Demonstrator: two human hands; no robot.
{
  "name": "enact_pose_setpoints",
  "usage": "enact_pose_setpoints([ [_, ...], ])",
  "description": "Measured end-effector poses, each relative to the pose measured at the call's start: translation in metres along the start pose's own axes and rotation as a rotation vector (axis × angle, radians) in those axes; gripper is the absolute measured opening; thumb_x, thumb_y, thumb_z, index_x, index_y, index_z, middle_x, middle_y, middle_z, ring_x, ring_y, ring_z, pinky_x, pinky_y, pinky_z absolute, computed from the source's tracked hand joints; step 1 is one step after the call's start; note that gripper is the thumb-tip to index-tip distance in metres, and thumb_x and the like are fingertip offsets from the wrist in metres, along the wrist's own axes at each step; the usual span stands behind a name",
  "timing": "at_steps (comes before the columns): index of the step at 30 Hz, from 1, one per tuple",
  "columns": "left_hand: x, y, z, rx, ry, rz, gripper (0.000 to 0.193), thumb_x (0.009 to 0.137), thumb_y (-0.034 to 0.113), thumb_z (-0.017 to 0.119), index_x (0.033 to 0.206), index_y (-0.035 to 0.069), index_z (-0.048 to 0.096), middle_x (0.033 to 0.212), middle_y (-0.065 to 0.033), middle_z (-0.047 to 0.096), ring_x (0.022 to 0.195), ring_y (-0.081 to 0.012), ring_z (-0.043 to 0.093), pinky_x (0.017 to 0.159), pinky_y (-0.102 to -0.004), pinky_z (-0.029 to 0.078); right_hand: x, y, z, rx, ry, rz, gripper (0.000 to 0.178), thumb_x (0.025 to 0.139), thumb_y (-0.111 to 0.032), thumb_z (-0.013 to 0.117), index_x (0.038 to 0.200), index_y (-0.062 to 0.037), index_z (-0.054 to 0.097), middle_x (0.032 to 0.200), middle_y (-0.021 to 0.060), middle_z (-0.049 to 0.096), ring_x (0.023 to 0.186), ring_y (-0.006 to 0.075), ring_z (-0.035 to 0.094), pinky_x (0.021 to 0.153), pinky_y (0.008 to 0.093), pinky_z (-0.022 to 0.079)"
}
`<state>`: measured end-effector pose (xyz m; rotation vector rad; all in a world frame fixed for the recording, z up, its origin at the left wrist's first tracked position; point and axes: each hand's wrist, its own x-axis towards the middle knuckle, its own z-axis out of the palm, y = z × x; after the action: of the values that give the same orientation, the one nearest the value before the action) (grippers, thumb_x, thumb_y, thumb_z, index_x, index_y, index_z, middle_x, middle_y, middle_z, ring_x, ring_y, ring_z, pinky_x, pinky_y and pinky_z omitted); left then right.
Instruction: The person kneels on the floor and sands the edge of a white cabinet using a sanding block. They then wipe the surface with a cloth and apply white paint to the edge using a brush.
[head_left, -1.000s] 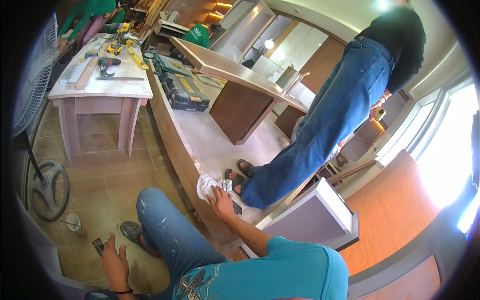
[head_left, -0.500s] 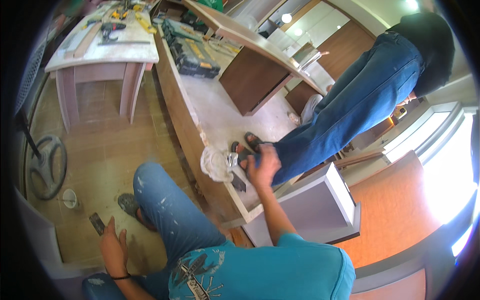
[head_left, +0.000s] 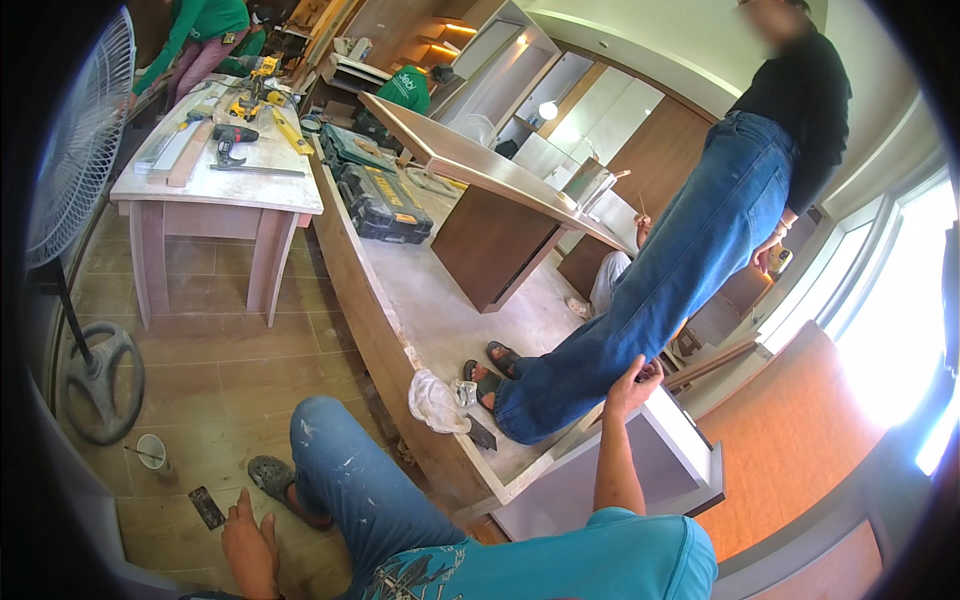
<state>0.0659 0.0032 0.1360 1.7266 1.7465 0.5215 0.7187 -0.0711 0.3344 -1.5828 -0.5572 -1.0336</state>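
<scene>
My left hand (head_left: 250, 548) is at the lower left with its fingers apart and nothing in them. Just past its fingertips, a dark rectangular block or slab (head_left: 206, 508) lies on the floor. On the right, my right hand (head_left: 630, 392) is raised beside a standing person's jeans, above a grey-and-white cabinet piece (head_left: 620, 478). Its fingers are curled around something small and dark that I cannot make out. A crumpled white cloth (head_left: 437, 402) hangs on the platform edge. Beside it are a small shiny packet (head_left: 465, 394) and a dark flat piece (head_left: 481, 433).
A person in jeans (head_left: 660, 290) stands on the low platform (head_left: 395, 290). A worktable (head_left: 240, 192) bears drills and a yellow level. A tool case (head_left: 383, 205), fan (head_left: 85, 140) and white cup (head_left: 151, 452) stand around; others in green work at the back.
My right hand has moved from near the white cloth to the right, past the person's legs. My left hand stays near the dark slab. The view has tilted up, showing more people.
</scene>
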Motion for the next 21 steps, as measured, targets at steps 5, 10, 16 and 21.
enact_pose_setpoints([
  [5,-0.003,0.0,0.004,0.022,-0.038,0.007,0.067,0.093,0.018,0.076,0.153,-0.001,0.052,0.128,-0.0315,0.066,0.118,-0.0479,0.063,0.103,-0.0527,0.049,-0.059,-0.034,0.004,-0.083,-0.314,-0.558,0.037,0.093,-0.016,0.077,0.126,-0.0044,0.065,0.105,0.0119,0.068,0.099,0.029,0.064,0.092,0.0432,0.047],
  [10,-0.001,-0.01,0.013,0.051,-0.005,0.029,0.068,0.093,0.019,0.076,0.154,0.0,0.05,0.128,-0.0312,0.066,0.118,-0.0472,0.063,0.102,-0.0518,0.049,-0.134,-0.07,0.022,0.178,-0.775,-0.267,0.032,0.092,-0.011,0.077,0.122,-0.0079,0.068,0.102,0.0098,0.073,0.099,0.0306,0.068,0.092,0.043,0.051],
  [16,0.0,-0.014,0.015,0.026,-0.022,0.029,0.068,0.093,0.018,0.076,0.153,0.0,0.051,0.126,-0.0305,0.065,0.116,-0.0478,0.062,0.099,-0.0521,0.05,-0.233,-0.165,-0.01,0.556,-1.583,-0.54,0.06,0.094,-0.024,0.081,0.145,-0.0053,0.056,0.145,0.0206,0.059,0.135,0.0375,0.057,0.113,0.0481,0.046],
  [21,-0.001,-0.024,0.019,0.009,0.008,-0.007,0.067,0.094,0.018,0.075,0.154,0.001,0.051,0.13,-0.0307,0.064,0.119,-0.0481,0.062,0.101,-0.0518,0.05,-0.301,-0.22,-0.035,0.58,-1.755,-0.457,0.111,0.089,-0.048,0.084,0.171,-0.0125,0.018,0.175,0.0215,0.017,0.159,0.0457,0.026,0.125,0.0536,0.033],
])
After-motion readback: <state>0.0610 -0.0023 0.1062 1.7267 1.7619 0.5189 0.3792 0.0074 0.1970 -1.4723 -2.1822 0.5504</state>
